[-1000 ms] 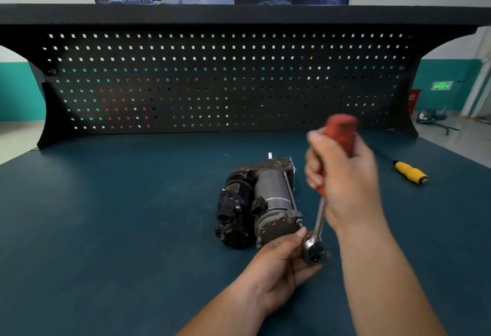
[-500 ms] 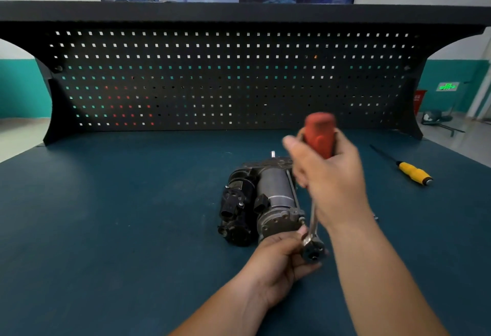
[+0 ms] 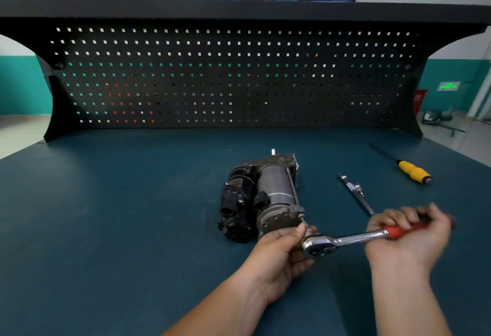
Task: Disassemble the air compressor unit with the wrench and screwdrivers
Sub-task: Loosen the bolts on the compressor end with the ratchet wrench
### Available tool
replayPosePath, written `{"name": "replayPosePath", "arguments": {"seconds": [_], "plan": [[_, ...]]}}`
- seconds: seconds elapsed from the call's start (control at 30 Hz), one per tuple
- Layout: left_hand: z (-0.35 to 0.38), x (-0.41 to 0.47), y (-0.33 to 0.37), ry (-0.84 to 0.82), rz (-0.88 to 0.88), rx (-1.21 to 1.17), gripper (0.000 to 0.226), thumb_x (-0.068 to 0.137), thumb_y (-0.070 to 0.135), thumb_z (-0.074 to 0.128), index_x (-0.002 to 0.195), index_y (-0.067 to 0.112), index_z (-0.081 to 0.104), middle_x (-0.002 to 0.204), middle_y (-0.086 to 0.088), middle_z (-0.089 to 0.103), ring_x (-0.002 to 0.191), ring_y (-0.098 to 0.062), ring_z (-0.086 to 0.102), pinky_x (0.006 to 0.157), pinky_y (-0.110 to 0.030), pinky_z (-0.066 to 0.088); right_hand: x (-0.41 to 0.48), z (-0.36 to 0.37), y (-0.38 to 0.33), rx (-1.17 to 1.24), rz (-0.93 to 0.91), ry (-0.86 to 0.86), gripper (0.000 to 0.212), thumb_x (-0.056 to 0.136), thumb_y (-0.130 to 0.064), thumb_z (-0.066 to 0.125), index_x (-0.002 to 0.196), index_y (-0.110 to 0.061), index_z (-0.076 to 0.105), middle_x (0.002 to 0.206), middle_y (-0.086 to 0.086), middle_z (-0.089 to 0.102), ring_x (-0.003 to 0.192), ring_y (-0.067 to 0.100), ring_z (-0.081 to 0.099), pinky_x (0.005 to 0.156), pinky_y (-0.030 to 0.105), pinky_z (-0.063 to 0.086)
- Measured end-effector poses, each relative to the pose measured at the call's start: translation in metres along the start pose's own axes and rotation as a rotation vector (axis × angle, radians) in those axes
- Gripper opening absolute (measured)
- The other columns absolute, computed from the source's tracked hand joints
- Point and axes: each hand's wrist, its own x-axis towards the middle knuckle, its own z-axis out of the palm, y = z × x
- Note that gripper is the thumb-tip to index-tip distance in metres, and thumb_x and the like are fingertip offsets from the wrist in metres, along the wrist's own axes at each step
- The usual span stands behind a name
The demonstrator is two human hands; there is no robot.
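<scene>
Left hand (image 3: pixel 276 256) pinches the wrench (image 3: pixel 353 240) head, right hand (image 3: pixel 406 240), blurred, grips its handle, forearms extended

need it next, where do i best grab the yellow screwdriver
Take the yellow screwdriver by its thick yellow handle, coming from above on the right. It lies flat on the table, handle nearest, thin dark shaft pointing away to the left.

One air compressor (image 3: pixel 271 195), one ratchet wrench (image 3: pixel 345 240), one yellow-handled screwdriver (image 3: pixel 411 171), one metal rod (image 3: pixel 356 194), two hands (image 3: pixel 279 252) (image 3: pixel 406 234)
</scene>
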Motion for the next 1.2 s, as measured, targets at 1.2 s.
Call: {"name": "replayPosePath", "arguments": {"seconds": [1.2], "plan": [[-0.003,0.003,0.001,-0.023,0.020,0.063,0.032,0.085,0.023,0.056,0.061,0.018,0.076,0.070,0.003,0.072,0.062,-0.007,0.068,0.054,-0.020,0.053,-0.034,0.065,0.020,-0.456,-0.207,-0.502,0.021,0.087,-0.021,0.062,0.071,-0.021,0.048,0.047,-0.011,0.044,0.037,0.002,0.035,0.038,0.015,0.029]]}}
